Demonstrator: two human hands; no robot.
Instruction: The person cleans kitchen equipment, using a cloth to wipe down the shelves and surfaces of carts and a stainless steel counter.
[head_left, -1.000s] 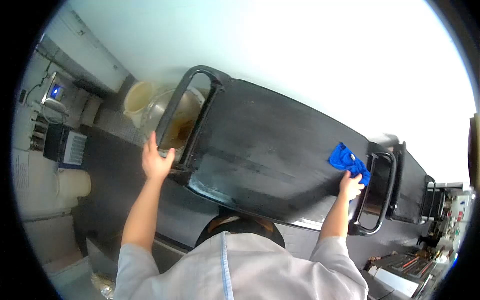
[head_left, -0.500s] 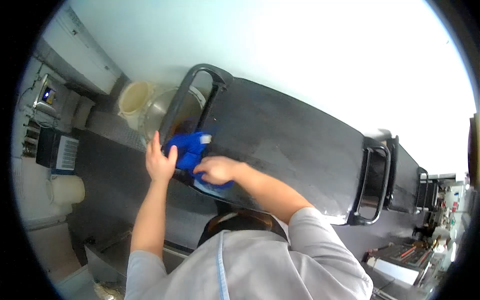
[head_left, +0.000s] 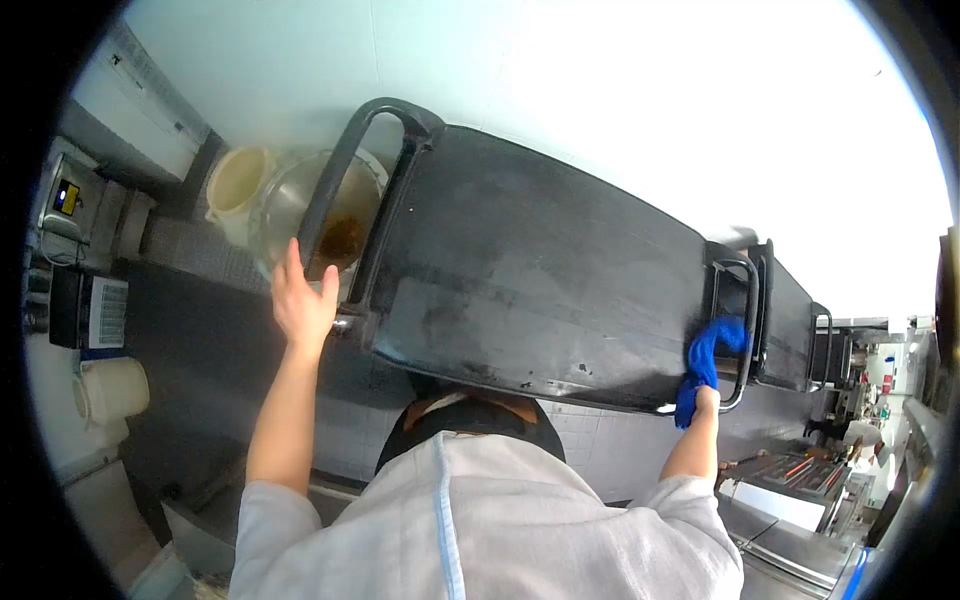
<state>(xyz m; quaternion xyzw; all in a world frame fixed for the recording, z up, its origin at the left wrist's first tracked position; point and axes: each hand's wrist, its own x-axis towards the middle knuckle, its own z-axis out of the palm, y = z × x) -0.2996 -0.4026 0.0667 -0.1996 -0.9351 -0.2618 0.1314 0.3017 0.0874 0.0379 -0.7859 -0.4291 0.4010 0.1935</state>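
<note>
The left hand (head_left: 304, 308) is at the lower end of the left handle (head_left: 332, 178) of a black cart (head_left: 530, 270), with its fingers extended and its thumb spread well away from them. Whether the palm presses on the handle cannot be told.

The right hand (head_left: 706, 398) is at the near right corner of the cart, closed around a bunched blue cloth (head_left: 703, 360); its fingers are mostly hidden, so their exact grip does not show. The cloth curves from the near edge of the cart up toward the right handle (head_left: 750, 330), its upper end spreading out close to that handle and its lower end down beside the hand.

The dark cart top has dull, smeary patches, and small specks lie along its near edge. Beyond the left handle, and partly hidden by it, is a large round metal bowl (head_left: 292, 200) with something brown (head_left: 342, 238) in the bottom. A cream-colored bucket (head_left: 238, 182) is just beside the bowl. A pale wall (head_left: 600, 80) runs along the far side of the cart, and another black cart (head_left: 788, 330) is past the right handle. The person wears a light gray top (head_left: 560, 520) with short sleeves.
</note>
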